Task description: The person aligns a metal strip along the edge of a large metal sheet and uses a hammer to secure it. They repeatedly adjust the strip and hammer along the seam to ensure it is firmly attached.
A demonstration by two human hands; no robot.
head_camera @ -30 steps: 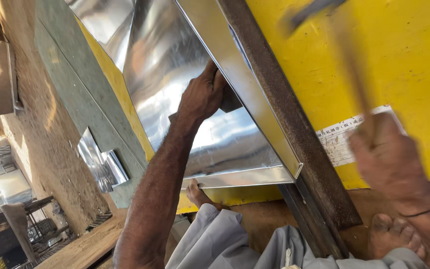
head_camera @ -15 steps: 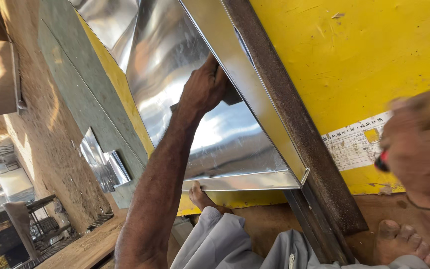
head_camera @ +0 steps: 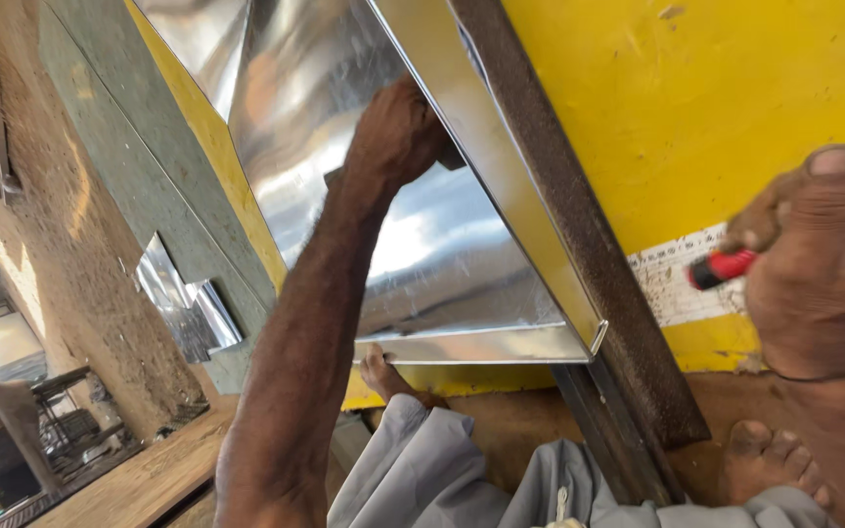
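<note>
Nearest, below the steel rail [head_camera: 579,264]: grey trouser cloth [head_camera: 442,479] and two bare feet, one [head_camera: 388,376] tucked under the sheet's lower edge, one [head_camera: 765,460] right of the rail's foot. Right of the rail, close to the lens: right hand [head_camera: 823,274] clenched round a tool handle [head_camera: 721,269] with a red tip; the tool's head out of view. Left of the rail: left hand [head_camera: 398,132] pressed flat-knuckled on the metal sheet [head_camera: 442,254], fingers curled at the folded flange against the rail, seemingly bracing rather than pinching.

Sheet lying against the rail and the yellow board [head_camera: 716,108], lower hem just above the floor. Probably light, springy, slick, with sharp cut edges; best held by the folded hem or flange, not the bare face. Long axis parallel to the rail, running from lower right up toward upper left, shiny face toward the camera.

Farther left of the rail: small metal offcut [head_camera: 188,308] against a rough wall [head_camera: 41,225].
</note>
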